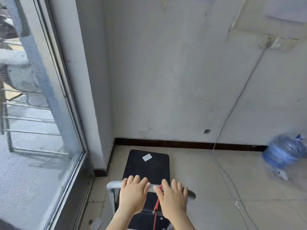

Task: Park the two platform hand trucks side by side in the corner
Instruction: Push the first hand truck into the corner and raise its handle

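One platform hand truck (147, 165) stands in front of me, its black deck pointing into the corner where a white pillar meets the back wall. A white label lies on the deck. Its grey handle bar (113, 185) runs across the bottom of the view. My left hand (132, 193) and my right hand (172, 196) both rest on that bar, side by side, fingers curled over it. A red cord (156, 206) hangs from the bar between my hands. No second hand truck is in view.
A large window (38, 113) runs along the left. The pillar (93, 97) juts out beside it. A dark skirting board (182, 144) lines the back wall. A blue water jug (284, 151) lies at the right, and a thin cable (229, 176) trails from a wall socket across the tiled floor.
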